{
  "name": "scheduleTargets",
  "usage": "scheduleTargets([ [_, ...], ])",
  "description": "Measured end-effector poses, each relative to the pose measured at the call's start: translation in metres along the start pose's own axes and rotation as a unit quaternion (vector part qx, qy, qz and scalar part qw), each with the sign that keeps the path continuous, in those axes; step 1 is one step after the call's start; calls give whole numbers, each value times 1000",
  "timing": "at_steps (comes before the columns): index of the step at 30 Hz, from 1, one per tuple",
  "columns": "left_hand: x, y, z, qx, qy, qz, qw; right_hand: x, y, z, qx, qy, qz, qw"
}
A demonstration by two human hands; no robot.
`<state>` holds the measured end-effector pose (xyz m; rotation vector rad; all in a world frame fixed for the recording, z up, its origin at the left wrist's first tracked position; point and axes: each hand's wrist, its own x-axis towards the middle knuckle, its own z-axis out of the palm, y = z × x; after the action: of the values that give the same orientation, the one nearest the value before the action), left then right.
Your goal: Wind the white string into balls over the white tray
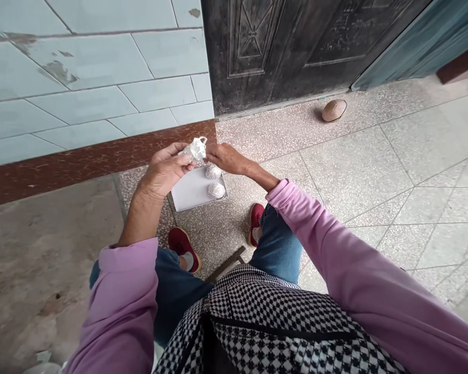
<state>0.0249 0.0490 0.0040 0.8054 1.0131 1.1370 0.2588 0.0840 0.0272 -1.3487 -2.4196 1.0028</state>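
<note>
My left hand [160, 172] is closed on a small white crumpled bundle [197, 149], with a loop sticking out at its top. The bundle's material is too small to tell. My right hand [231, 159] has its fingers pinched together at the bundle's right edge; what they grip, if anything, is hidden. Below both hands a shallow white box [189, 191] lies on the floor. Inside it, on the right side, sit a white ball of yarn [217, 191] and another white ball [213, 172], partly under the right hand.
A blue tiled wall [101, 67] and a dark carved door [276, 52] stand ahead. By the door a football [334, 110] rests on the speckled floor [347, 156]. My red shoes [183, 246] flank the box. A dark bar [228, 264] lies between my legs.
</note>
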Motion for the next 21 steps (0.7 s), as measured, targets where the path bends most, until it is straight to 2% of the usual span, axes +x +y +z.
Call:
scheduleTargets([
  [4,10,-8,-7,12,75,40,996,-16,-26,22,-29,-81,-43,995],
  [7,12,-14,-12,95,96,71,988,-27,-33,20,12,-95,-89,991],
  [9,10,-14,-12,150,87,77,982,-28,-28,9,51,-65,-101,991],
  [12,2,-10,-9,179,25,51,982,-23,-14,-12,93,25,-87,992],
  [14,-4,-5,-4,155,-26,38,987,-17,-4,-22,107,72,-57,990],
  [17,-9,-1,3,81,-60,36,994,-7,5,-23,104,88,-19,990],
  [21,-4,-3,5,-9,3,59,998,0,2,-2,55,37,-27,997],
])
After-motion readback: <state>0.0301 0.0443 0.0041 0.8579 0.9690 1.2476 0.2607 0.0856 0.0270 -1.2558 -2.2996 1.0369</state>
